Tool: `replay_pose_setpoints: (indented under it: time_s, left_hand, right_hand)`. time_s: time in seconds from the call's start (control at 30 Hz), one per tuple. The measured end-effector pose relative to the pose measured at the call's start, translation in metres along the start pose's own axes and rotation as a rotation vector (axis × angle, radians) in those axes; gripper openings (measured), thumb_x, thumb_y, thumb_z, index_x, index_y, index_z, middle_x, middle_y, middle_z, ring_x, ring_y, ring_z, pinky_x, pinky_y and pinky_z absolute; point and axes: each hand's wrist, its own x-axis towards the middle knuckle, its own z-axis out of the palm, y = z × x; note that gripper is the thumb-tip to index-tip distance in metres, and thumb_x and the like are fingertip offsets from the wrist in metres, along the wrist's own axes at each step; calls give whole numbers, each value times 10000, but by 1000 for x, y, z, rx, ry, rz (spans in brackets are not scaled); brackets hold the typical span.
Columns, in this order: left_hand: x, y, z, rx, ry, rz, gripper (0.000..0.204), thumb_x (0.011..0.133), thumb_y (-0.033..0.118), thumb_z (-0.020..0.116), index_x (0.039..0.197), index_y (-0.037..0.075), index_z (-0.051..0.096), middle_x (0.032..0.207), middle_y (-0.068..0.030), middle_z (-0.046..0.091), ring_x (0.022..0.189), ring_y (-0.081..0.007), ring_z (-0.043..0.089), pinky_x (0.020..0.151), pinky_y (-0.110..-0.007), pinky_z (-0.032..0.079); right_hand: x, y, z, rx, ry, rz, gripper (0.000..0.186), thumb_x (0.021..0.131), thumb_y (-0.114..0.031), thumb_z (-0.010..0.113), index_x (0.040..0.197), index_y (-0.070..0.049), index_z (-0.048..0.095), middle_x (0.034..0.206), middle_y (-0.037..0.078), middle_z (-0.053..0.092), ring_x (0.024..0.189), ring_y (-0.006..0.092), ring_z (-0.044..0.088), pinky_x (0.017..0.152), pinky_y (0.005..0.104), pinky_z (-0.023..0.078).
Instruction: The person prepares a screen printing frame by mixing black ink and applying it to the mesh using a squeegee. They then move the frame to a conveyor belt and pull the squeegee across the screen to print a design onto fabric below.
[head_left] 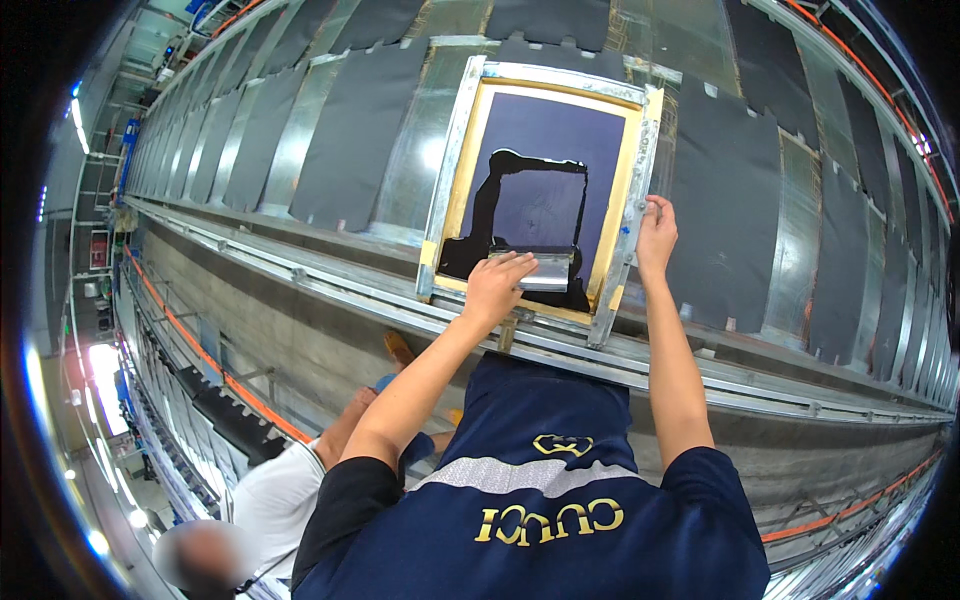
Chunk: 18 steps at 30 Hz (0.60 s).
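Note:
A screen printing frame (470, 120) with metal sides and yellowish tape along its inner border lies on the long table in front of me. Black ink (485, 205) is spread over its purple-blue mesh (535, 115), around a rectangular patch in the middle. My left hand (497, 288) grips the left end of a squeegee (546, 271) with a shiny metal face, low in the frame on the inked mesh. At the frame's right side, the fingers of my right hand (657, 237) are curled on the metal edge.
Dark fabric panels (725, 200) lie in rows along the table, with shiny strips between them. A metal rail (300, 262) runs along the table's near edge. Another person in a white shirt (280, 490) is at my lower left, close to my left arm.

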Motion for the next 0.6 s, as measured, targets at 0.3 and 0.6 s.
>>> replay_pose_setpoints:
  time_s: [0.3,0.6]
  left_hand:
    - [-46,-50,-15,6,-24,129,598,740,13,743,1310,194,722,1413,6,688,1291,-267,641,1131,-494,455]
    - [143,-72,-26,-53,-15,-69,395,781,16,680,1109,182,824,1038,-128,782,928,-346,746,808,-446,598]
  right_hand:
    - [0,18,39,-85,62,-132,185,1067,-195,566,1132,-91,704,682,96,558,620,200,522,633,407,434]
    - [-1,13,37,-110,46,-30,190,1075,-218,572,1138,-98,706,658,71,539,611,185,503,623,393,420]
